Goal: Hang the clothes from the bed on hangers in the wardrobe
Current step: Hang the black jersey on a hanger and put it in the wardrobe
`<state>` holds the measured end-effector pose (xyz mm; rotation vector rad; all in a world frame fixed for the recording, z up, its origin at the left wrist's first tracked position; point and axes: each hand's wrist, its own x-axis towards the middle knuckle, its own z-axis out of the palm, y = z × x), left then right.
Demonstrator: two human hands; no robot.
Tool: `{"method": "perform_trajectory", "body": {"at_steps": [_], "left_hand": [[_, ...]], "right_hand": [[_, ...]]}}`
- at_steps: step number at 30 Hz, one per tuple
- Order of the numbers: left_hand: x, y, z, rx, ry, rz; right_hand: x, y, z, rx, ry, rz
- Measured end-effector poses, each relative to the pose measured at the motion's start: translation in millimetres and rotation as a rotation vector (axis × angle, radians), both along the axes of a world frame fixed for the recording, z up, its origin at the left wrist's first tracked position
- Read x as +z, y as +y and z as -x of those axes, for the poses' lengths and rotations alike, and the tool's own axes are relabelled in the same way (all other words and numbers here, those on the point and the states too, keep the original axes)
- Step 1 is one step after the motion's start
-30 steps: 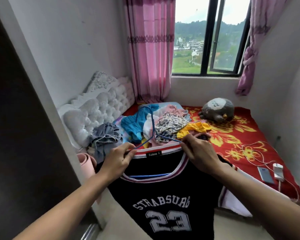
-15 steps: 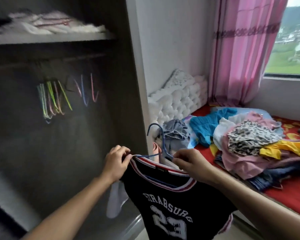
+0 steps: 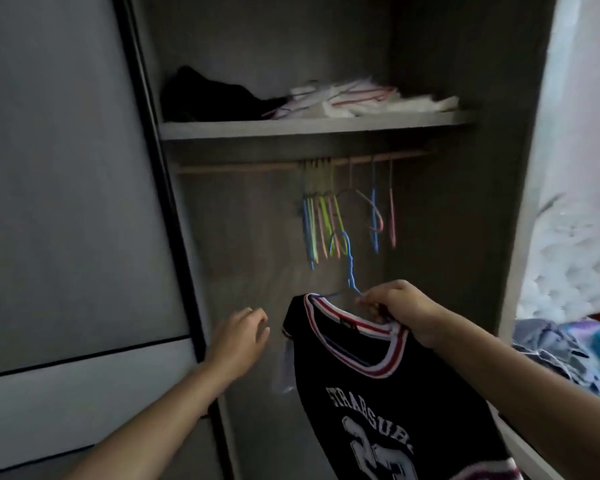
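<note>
A black jersey [image 3: 388, 393] with a red and white striped collar and the number 23 hangs on a blue wire hanger [image 3: 349, 268]. My right hand [image 3: 399, 310] pinches the hanger's shoulder at the collar, holding it up inside the open wardrobe. The hook points up, below the wooden rail [image 3: 257, 166]. My left hand [image 3: 241, 336] floats free to the left of the jersey, fingers loosely curled, holding nothing. Several empty coloured hangers [image 3: 321, 220] hang on the rail.
A shelf [image 3: 309, 126] above the rail carries a dark garment and folded white cloth. The sliding wardrobe door [image 3: 66, 202] stands at the left. At the right edge lie the padded headboard and a heap of clothes [image 3: 561, 344] on the bed.
The view has swung left from the bed to the wardrobe's inside. My left hand has let go of the jersey collar. My right hand has carried the jersey on its hanger towards the rail.
</note>
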<state>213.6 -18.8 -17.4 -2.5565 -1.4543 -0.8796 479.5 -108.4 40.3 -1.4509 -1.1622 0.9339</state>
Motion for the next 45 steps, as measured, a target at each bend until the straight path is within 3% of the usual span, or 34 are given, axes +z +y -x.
{"method": "perform_trajectory", "body": {"at_steps": [7,15,26,33,36,40,45], "left_hand": [[36,29,44,0.195,0.247,-0.159],[72,58,38,0.352,0.253,-0.319],[63,62,41,0.418,0.228,-0.360],[66,66,36,0.431,0.262,-0.321],[67,70,29,0.454,0.316,-0.347],[69,76,18,0.445,0.375,-0.302],[79,85,-5,0.313,0.380,-0.255]], "right_hand": [[75,148,66,0.047,0.056,-0.106],[147,285,133,0.186,0.198,-0.168],[129,399,219,0.392,0.135,-0.128],[93,410,214,0.547,0.063,0.005],[100,404,189,0.507,-0.155,-0.108],[120,386,136,0.189,-0.742,-0.404],[129,347,69,-0.179,-1.332,-0.396]]}}
